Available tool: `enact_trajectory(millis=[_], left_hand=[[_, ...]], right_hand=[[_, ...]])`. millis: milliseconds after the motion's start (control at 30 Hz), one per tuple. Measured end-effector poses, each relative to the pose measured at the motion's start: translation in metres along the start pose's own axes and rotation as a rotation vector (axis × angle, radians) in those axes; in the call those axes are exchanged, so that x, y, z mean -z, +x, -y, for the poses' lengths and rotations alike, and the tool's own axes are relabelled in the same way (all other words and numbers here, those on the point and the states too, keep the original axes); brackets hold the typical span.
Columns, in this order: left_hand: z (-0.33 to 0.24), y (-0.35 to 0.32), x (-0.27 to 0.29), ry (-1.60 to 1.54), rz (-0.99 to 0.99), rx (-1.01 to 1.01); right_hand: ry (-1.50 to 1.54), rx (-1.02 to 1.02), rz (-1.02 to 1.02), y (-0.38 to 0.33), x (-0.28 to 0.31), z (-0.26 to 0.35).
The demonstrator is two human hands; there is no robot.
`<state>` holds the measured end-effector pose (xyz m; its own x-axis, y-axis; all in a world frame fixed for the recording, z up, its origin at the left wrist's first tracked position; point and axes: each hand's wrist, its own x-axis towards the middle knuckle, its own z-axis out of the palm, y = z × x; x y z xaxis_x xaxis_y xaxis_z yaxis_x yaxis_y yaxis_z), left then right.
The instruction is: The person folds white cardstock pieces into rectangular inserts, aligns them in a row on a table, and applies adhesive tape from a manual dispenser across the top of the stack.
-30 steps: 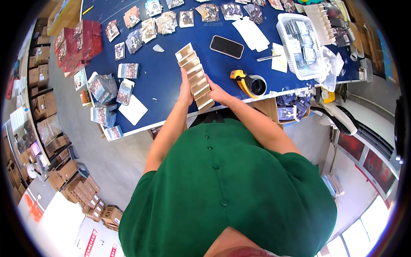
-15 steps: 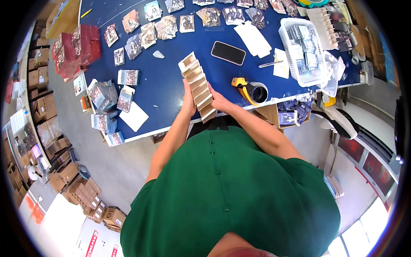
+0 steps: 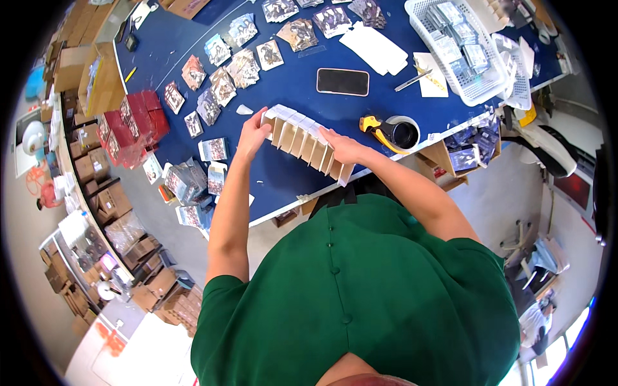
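Both hands hold a tilted row of small open cardboard boxes (image 3: pixel 306 143) over the near edge of the blue table. White outer sides face up and tan insides show. My left hand (image 3: pixel 254 134) is closed around its far left end. At the near right part, my right hand (image 3: pixel 346 148) presses its fingers on the upper side. To the right of the row lies a yellow-and-black tape dispenser (image 3: pixel 385 134). A phone (image 3: pixel 342 82) with a dark screen rests beyond it. Left of the row sits a small clear scrap (image 3: pixel 244 110).
Card piles (image 3: pixel 242 68) spread across the far left. Red boxes (image 3: pixel 134 122) and blue printed boxes (image 3: pixel 187 180) stand along the left edge. White sheets (image 3: pixel 373 48), a pen (image 3: pixel 412 81) and a white basket (image 3: pixel 479 95) of packs lie right. A carton (image 3: pixel 447 161) sits below the right edge.
The row of boxes has swung from steep to more slanted, and its white sides now show. My left hand has moved up to its far end. The view has also turned.
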<state>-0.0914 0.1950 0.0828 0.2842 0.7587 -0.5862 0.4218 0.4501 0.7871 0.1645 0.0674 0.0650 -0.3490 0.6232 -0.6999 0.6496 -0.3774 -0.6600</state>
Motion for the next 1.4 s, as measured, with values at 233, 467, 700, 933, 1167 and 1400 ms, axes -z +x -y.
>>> enact_trajectory(millis=[233,467,700,933,1167,1400], left_hand=[[-0.018,0.05,0.004,0.356,0.262,0.069],[-0.035,0.038,0.0,0.154,0.243,0.22],[-0.026,0.005,0.021,-0.413,0.181,0.153],[0.049,0.017,-0.056,-0.969,-0.249,-0.029],[0.044,0.037,-0.091,-1.104,-0.405,-0.229],[0.067,0.035,-0.068,-1.114,-0.34,-0.229]], right_hand=[[0.135,0.011,-0.016,0.013,0.008,-0.015],[0.282,0.093,0.052,0.015,0.011,-0.033],[0.704,0.274,-0.01,0.009,0.062,-0.031],[0.765,0.559,-0.164,0.128,0.025,0.032],[0.587,0.723,-0.132,0.162,0.015,0.021],[0.771,0.662,-0.278,0.146,0.01,0.028]])
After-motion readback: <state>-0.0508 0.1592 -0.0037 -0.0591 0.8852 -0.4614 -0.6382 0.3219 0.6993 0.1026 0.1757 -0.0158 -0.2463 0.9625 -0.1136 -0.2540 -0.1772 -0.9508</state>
